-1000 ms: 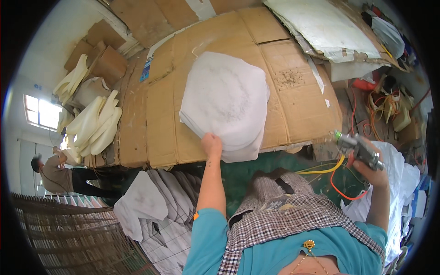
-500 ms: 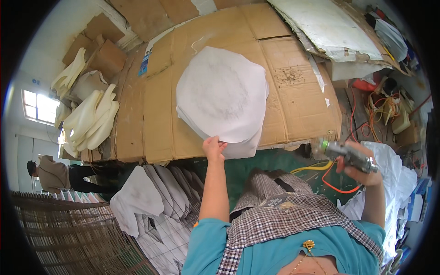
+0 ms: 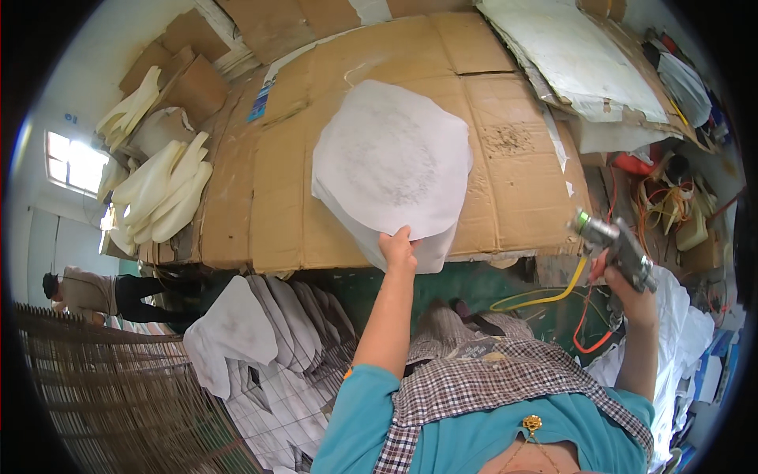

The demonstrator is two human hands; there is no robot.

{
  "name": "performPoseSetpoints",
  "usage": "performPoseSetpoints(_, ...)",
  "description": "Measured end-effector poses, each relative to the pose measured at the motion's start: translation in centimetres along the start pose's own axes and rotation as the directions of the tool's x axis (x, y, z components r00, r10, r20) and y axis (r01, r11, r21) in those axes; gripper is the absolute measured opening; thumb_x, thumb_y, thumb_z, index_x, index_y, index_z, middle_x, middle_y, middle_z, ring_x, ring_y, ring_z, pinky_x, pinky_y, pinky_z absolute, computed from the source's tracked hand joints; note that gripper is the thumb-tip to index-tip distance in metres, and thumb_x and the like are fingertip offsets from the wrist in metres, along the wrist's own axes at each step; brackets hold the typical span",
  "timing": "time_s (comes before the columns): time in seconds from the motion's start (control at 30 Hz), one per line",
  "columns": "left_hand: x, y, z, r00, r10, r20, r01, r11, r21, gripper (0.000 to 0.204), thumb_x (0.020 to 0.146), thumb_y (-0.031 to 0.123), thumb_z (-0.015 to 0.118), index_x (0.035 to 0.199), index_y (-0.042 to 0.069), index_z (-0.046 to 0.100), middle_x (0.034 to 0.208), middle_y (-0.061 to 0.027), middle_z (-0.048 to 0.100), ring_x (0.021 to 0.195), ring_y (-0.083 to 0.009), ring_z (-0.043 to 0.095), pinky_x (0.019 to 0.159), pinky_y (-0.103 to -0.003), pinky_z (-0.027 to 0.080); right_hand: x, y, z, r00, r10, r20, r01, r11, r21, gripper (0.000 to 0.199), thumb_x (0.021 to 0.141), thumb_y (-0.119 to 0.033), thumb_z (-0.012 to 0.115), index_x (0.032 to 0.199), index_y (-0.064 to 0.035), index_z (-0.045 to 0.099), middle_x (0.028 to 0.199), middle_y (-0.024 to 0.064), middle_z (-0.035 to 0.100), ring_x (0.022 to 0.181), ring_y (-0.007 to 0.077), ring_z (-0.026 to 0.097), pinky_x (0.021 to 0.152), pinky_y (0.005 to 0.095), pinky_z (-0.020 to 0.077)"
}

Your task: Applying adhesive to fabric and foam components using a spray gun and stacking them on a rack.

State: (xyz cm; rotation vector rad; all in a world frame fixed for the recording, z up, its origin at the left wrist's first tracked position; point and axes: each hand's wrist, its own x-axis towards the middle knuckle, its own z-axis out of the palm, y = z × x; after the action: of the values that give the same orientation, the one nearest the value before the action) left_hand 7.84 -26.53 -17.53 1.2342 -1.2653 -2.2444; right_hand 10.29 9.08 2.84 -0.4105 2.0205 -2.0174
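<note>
A stack of pale grey-white cut sheets [image 3: 387, 158] with rounded corners lies on a cardboard-covered table [image 3: 280, 217]. Dark speckles mark the middle of the top sheet. At the near edge, my left hand [image 3: 400, 251] pinches the top sheet between thumb and fingers; lower sheets show beneath it. Off the table's right front, my right hand [image 3: 629, 294] grips a metal spray gun [image 3: 620, 243] with a green ring at its nozzle end. An orange hose [image 3: 586, 347] and a yellow hose [image 3: 564, 292] hang near the gun.
Cream foam pieces [image 3: 162, 193] are piled at the left. More grey-white cut pieces [image 3: 237, 324] hang over a wire rack beside a brown slatted rack [image 3: 103, 387]. White sheets [image 3: 576, 59] lie at the back right, above tangled hoses [image 3: 671, 193]. Another person [image 3: 91, 292] bends over at far left.
My left hand has shifted right along the near edge, and the top sheet has turned slightly. My right hand has tilted the spray gun, its nozzle end now higher and further right.
</note>
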Motion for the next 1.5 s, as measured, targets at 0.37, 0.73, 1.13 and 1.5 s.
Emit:
performPoseSetpoints(0.37, -9.0, 13.4, -7.7, 0.912, 0.375, 0.169, -0.201, 0.765, -0.611, 0.044, 0.072, 0.001, 0.049, 0.116, -0.004, 0.045, 0.115, -0.0145, 0.052, 0.106, -0.0273, 0.051, 0.092, -0.042, 0.042, 4.1, 2.3, 2.2, 0.994, 0.100, -0.031, -0.101, 0.995, -0.027, 0.038, 0.081, -0.032, 0.058, 0.100, 0.0011, 0.054, 0.090, 0.0083, 0.057, 0.090, 0.0182, 0.055, 0.078, 0.0311, 0.0414)
performPoseSetpoints(0.73, -19.3, 21.5, -15.2, 0.521, 0.807, -0.278, -0.783, 0.581, 0.222, 0.051, 0.086, 0.030, 0.040, 0.117, -0.009, 0.044, 0.113, -0.0224, 0.052, 0.097, -0.0331, 0.056, 0.081, -0.044, 0.049, 4.6, -0.3, 2.3, 0.999, 0.023, 0.033, -0.019, 0.991, -0.134, 0.043, 0.080, -0.015, 0.059, 0.117, 0.0022, 0.045, 0.078, 0.0046, 0.055, 0.070, 0.0125, 0.053, 0.065, 0.0266, 0.0441)
performPoseSetpoints(1.13, -18.6, 23.2, -20.7, 0.532, 0.823, -0.201, -0.836, 0.547, 0.027, 0.038, 0.085, 0.023, 0.042, 0.109, -0.005, 0.052, 0.105, -0.0185, 0.057, 0.086, -0.0287, 0.061, 0.072, -0.041, 0.053, -1.2, -0.8, 2.0, 0.998, 0.045, -0.037, -0.046, 0.998, -0.038, 0.055, 0.074, -0.021, 0.068, 0.119, -0.0003, 0.045, 0.081, 0.0076, 0.057, 0.068, 0.0149, 0.057, 0.065, 0.0285, 0.0462)
performPoseSetpoints(1.5, -17.4, 22.9, -19.7, 0.308, 0.932, -0.190, -0.857, 0.359, 0.370, 0.037, 0.082, 0.021, 0.044, 0.104, -0.007, 0.054, 0.106, -0.0197, 0.057, 0.095, -0.0323, 0.057, 0.079, -0.046, 0.049, -5.3, -1.7, 0.2, 0.987, 0.055, -0.152, -0.082, 0.981, -0.177, 0.055, 0.074, -0.019, 0.066, 0.119, 0.0020, 0.042, 0.078, 0.0070, 0.056, 0.067, 0.0152, 0.056, 0.068, 0.0291, 0.0471)
